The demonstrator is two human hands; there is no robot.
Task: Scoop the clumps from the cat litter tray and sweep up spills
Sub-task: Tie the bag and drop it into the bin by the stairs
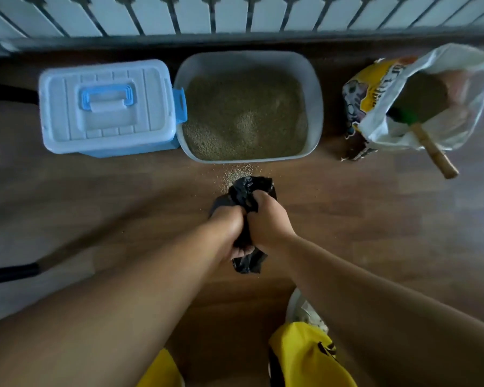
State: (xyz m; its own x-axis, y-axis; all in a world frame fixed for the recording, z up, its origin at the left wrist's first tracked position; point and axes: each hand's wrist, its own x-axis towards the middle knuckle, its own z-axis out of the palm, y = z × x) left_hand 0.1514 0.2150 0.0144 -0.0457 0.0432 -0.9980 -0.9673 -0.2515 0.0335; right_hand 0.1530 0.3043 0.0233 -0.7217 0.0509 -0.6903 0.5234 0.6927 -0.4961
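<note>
Both hands, left [226, 222] and right [268, 219], have a tight grip on a crumpled black bag [246, 191], fingers curled into it, over the floor [95, 196] just in front of the tray [316, 88]. Judging by this, the bag is being opened to take clumps; next it needs its mouth found and spread. The tray's long axis runs towards the radiator [235, 12]. Spilled litter [235, 173] lies between tray and bag.

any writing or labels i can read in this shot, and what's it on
Nothing reads cleanly.
Yellow printed litter bag, right of the grey litter tray: large dark lettering, too blurred and creased to read.
Pale blue lidded plastic box: no text visible.
Black plastic bag in both hands: no text visible.
</note>
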